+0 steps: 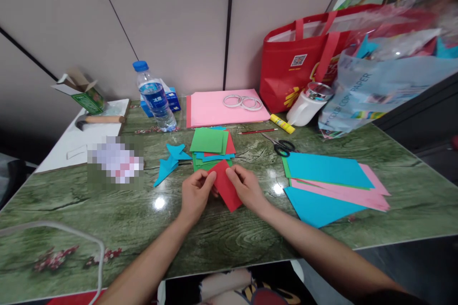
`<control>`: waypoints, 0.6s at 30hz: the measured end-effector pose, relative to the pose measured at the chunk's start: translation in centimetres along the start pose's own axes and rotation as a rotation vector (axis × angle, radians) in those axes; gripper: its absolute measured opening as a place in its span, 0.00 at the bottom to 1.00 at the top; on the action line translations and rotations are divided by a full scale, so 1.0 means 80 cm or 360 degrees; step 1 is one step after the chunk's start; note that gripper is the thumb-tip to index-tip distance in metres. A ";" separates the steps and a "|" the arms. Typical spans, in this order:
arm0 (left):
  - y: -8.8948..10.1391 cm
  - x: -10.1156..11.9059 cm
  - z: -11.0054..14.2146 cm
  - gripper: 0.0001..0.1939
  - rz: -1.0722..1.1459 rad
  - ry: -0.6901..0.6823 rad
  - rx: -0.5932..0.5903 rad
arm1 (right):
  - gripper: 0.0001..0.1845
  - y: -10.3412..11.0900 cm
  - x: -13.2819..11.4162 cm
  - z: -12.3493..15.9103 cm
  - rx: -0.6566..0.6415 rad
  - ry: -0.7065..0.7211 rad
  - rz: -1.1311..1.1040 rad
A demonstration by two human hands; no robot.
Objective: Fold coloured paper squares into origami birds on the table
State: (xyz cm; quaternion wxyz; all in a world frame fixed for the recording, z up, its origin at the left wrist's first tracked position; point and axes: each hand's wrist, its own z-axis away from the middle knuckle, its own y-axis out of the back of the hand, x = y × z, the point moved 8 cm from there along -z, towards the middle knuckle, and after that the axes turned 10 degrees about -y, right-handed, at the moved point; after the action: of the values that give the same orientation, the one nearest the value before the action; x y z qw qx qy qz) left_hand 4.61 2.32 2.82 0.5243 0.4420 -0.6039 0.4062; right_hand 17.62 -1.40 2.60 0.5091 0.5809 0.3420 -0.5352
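Red paper (228,189) sits between the two hands, directly right of the left hand (196,194) and directly left of the right hand (249,188); neither is clearly nearer, as both touch it. Long axis slants: the far end leans toward the left-hand side, the near end points back toward the right forearm. Left hand: nearly closed, thumb on the paper's left edge close to its far end, some fingertips curled behind. Right hand: likewise pinched, thumb laid over the right edge near the far corner; its fingers underneath are hidden. Grip is thus at the far half, near end free of both hands; cannot tell whether that end touches the surface (143,236), nor how many layers the paper has. Just beyond both hands: stack of coloured paper (207,140). Beyond and left of the left hand: blue folded paper (168,167). Right of the right hand, apart: loose sheets (327,170), with scissors (284,147) on their far side.
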 end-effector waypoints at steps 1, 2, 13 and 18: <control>-0.001 -0.003 0.001 0.14 0.0059 0.0022 0.0005 | 0.20 0.003 -0.003 0.002 0.0051 0.0029 0.0027; -0.002 -0.006 0.001 0.14 0.0117 0.0039 0.0011 | 0.19 0.006 -0.006 0.004 0.0096 0.0056 0.0047; 0.001 -0.005 0.000 0.13 0.0092 -0.0038 -0.0009 | 0.18 0.005 -0.004 -0.006 -0.0058 -0.0024 -0.0084; -0.007 -0.004 0.004 0.14 -0.0027 -0.0005 -0.0071 | 0.17 0.008 0.001 -0.009 -0.0022 -0.0075 -0.0187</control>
State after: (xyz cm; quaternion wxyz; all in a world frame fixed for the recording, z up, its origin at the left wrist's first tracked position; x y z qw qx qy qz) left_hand 5.04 1.89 2.44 0.5366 0.4360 -0.6098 0.3876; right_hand 18.45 -0.86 2.63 0.4888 0.5435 0.3671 -0.5752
